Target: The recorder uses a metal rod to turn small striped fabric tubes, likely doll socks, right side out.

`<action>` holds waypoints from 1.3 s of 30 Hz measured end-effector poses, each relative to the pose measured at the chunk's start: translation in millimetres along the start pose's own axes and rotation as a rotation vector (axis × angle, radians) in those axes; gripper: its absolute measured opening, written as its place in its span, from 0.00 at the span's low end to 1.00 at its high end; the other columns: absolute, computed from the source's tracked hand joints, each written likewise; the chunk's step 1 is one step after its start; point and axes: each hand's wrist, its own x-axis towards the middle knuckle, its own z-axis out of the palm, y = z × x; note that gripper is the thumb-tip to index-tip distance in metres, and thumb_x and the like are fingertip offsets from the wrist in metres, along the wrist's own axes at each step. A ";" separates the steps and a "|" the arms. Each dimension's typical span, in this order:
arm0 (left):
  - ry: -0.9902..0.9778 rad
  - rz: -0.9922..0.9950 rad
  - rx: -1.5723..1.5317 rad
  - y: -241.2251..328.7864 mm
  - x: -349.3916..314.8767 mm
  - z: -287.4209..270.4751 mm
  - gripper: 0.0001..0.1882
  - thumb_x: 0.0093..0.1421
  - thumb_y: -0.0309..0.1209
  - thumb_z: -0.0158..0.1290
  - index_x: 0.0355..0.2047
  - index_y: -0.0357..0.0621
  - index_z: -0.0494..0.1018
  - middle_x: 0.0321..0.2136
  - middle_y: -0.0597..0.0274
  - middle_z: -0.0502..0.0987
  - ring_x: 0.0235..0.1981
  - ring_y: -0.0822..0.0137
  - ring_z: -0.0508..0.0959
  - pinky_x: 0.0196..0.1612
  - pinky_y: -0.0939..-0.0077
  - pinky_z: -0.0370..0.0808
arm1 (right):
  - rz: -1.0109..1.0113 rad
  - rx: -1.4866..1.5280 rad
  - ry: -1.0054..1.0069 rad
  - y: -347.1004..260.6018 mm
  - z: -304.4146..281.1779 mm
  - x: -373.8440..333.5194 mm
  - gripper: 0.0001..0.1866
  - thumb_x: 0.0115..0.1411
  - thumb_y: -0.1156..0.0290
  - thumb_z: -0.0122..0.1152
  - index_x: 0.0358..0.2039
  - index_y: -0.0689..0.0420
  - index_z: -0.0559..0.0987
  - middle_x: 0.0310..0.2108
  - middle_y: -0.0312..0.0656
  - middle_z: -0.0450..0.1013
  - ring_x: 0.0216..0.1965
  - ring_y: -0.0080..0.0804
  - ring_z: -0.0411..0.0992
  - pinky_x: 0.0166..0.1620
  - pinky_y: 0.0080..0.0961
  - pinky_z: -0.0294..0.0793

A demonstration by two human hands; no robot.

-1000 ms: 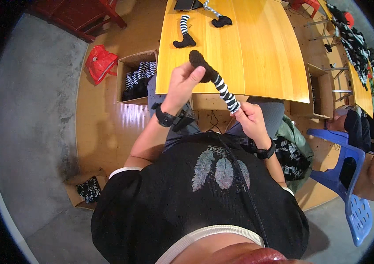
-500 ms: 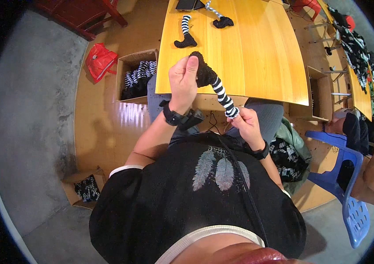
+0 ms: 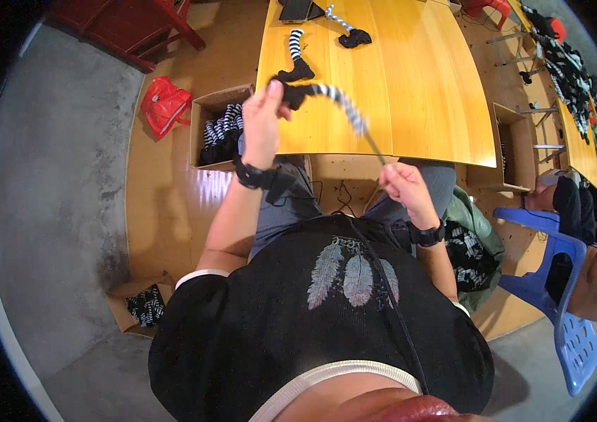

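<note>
My left hand (image 3: 262,125) is closed on the black foot end of a knitted black-and-white striped doll leg (image 3: 339,100), held over the table's near left part. The striped part arcs to the right and is blurred. From its open end a thin dark rod (image 3: 374,146) runs down to my right hand (image 3: 408,188), whose fingers pinch it. Whether the rod's tip is still inside the leg, I cannot tell. Beyond my left hand a similar striped leg with a black boot (image 3: 297,55) lies on the table, and another leg (image 3: 352,36) lies farther right.
The yellow wooden table (image 3: 432,91) carries a dark flat device (image 3: 297,10) at its far edge. A cardboard box (image 3: 203,105) of striped legs stands left, beside a red bag (image 3: 165,105). To the right are a green sack (image 3: 492,246), a blue chair (image 3: 566,281) and a seated person.
My left hand has moved left and away with the leg. My right hand has let go of the striped end and now holds the thin rod, which has come into sight.
</note>
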 end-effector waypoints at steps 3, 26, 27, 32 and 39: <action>0.024 -0.075 -0.093 20.1 35.7 1.8 0.10 0.57 0.35 0.46 0.27 0.41 0.70 0.19 0.66 0.71 0.18 0.74 0.70 0.21 0.84 0.67 | -0.063 0.248 0.235 -3.0 -22.5 -5.1 0.14 0.60 0.63 0.42 0.21 0.57 0.68 0.11 0.26 0.56 0.11 0.12 0.51 0.14 0.10 0.48; 0.031 -0.511 -0.038 -44.6 47.5 -29.9 0.15 0.55 0.34 0.45 0.42 0.44 0.61 0.31 0.58 0.71 0.27 0.65 0.73 0.26 0.75 0.70 | -0.208 -0.886 0.643 -8.7 -18.4 58.5 0.17 0.48 0.65 0.58 0.37 0.60 0.73 0.14 0.46 0.68 0.16 0.35 0.67 0.22 0.29 0.65; 0.073 -0.419 0.028 -39.6 42.4 -26.7 0.17 0.54 0.32 0.45 0.44 0.44 0.60 0.31 0.59 0.71 0.27 0.66 0.73 0.26 0.76 0.69 | -0.218 -0.893 0.645 -11.0 -19.3 61.0 0.17 0.48 0.65 0.58 0.37 0.60 0.73 0.14 0.46 0.68 0.16 0.35 0.67 0.22 0.29 0.65; -0.137 -0.422 -0.054 -29.6 10.7 -30.4 0.14 0.53 0.29 0.45 0.41 0.42 0.64 0.26 0.62 0.71 0.23 0.71 0.72 0.24 0.79 0.68 | -0.304 -1.062 0.487 -43.3 -20.6 84.9 0.14 0.47 0.62 0.57 0.33 0.58 0.75 0.20 0.46 0.72 0.24 0.39 0.71 0.29 0.30 0.70; -0.367 -0.559 -0.077 -31.1 -48.8 -31.9 0.09 0.56 0.28 0.43 0.35 0.39 0.69 0.25 0.63 0.72 0.24 0.73 0.72 0.26 0.84 0.69 | -0.575 -1.035 0.170 -122.5 -26.5 215.6 0.13 0.46 0.62 0.57 0.30 0.57 0.77 0.29 0.47 0.72 0.32 0.40 0.70 0.35 0.30 0.69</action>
